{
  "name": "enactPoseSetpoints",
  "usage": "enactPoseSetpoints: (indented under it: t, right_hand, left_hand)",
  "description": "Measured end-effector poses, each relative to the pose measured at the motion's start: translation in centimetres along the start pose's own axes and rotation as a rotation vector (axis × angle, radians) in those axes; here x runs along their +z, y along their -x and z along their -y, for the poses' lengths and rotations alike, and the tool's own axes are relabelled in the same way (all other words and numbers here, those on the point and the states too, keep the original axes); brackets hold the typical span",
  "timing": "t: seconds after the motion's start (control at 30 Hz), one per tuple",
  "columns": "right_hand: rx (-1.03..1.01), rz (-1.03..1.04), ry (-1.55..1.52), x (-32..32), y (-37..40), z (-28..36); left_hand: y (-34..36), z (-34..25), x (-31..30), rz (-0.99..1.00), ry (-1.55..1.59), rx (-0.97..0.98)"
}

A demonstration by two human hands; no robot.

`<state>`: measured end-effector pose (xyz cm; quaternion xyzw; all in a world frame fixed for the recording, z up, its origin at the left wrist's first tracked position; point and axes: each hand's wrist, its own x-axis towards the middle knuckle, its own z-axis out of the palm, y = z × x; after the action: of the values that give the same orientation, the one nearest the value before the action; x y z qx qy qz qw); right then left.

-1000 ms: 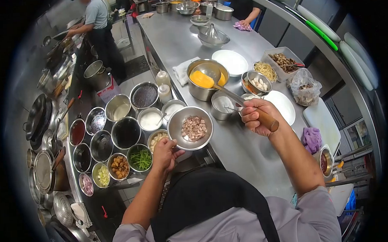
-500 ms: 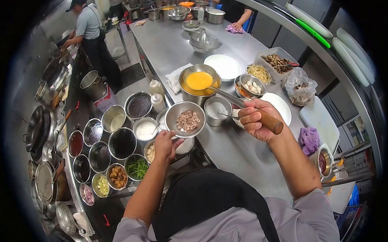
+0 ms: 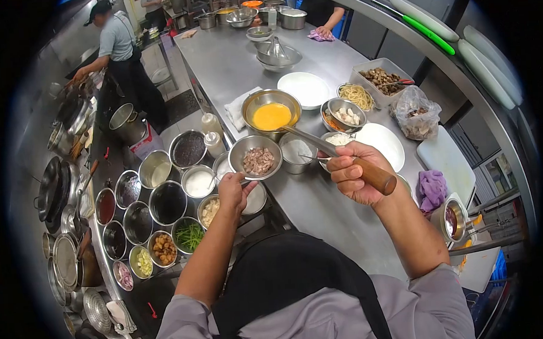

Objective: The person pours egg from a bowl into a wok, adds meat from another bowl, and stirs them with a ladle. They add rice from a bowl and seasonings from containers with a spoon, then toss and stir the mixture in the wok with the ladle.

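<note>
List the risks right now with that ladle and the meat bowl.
1. The right hand grips the ladle far back on its handle, its cup in the bowl of yellow liquid; lifted, it may drip on the counter.
2. The left hand holds the meat bowl by its rim, above open containers; it might tip.

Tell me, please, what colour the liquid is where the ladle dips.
Yellow-orange; the liquid shows best in the head view.

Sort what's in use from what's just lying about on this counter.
In use: left hand, bowl of chopped meat, right hand, ladle, bowl of yellow liquid.
Lying about: purple cloth, white plate, plastic bag, noodles, cutting board.
</note>
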<state>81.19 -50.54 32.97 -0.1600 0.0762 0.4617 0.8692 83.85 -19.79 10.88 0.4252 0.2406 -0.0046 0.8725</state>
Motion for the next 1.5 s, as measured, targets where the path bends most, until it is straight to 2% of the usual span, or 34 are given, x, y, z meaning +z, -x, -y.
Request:
enactPoseSetpoints:
  t: [0.33, 0.53, 0.63, 0.7, 0.83, 0.97, 1.13, 1.3, 1.37, 1.47, 1.5]
  right_hand:
    - [0.017, -0.037, 0.001, -0.6, -0.8, 0.5]
    - [-0.002, -0.101, 0.084, 1.7, 0.9, -1.1]
    - [0.038, -0.127, 0.226, 3.6, 2.0, -2.7]
    - [-0.019, -0.22, 0.425, 5.8, 2.9, -4.6]
    - [0.116, -0.194, 0.517, 9.1, 3.4, -8.1]
    - [0.326, -0.066, 0.51, 11.8, 1.6, -13.3]
    - [0.617, 0.076, 0.518, 15.8, -2.8, -24.0]
    - [0.889, 0.211, 0.41, 20.0, -8.1, -39.4]
    - [1.053, 0.344, 0.29, 20.7, -11.0, -45.8]
    - [1.356, 0.429, 0.078, 21.9, -15.3, -56.3]
    - [1.377, 0.421, 0.109, 22.7, -16.5, -59.8]
  left_hand:
    - [0.3, -0.1, -0.4, 0.024, 0.003, 0.036]
    - [-0.1, -0.1, 0.5, -0.029, 0.011, 0.052]
    - [0.8, -0.6, 0.8, -0.068, 0.02, 0.046]
    - [2.5, -1.5, 0.8, -0.051, 0.078, 0.097]
    - [7.5, -4.2, -1.6, -0.066, 0.219, 0.159]
    - [14.8, -7.4, -7.9, -0.141, 0.293, 0.287]
    - [26.3, -10.7, -20.7, -0.402, 0.389, 0.516]
    - [42.2, -13.2, -34.8, -0.729, 0.461, 0.769]
    - [48.4, -13.0, -40.1, -0.842, 0.498, 0.843]
    - [56.7, -11.7, -46.0, -0.969, 0.532, 0.894]
    - [59.3, -11.2, -47.2, -0.996, 0.546, 0.91]
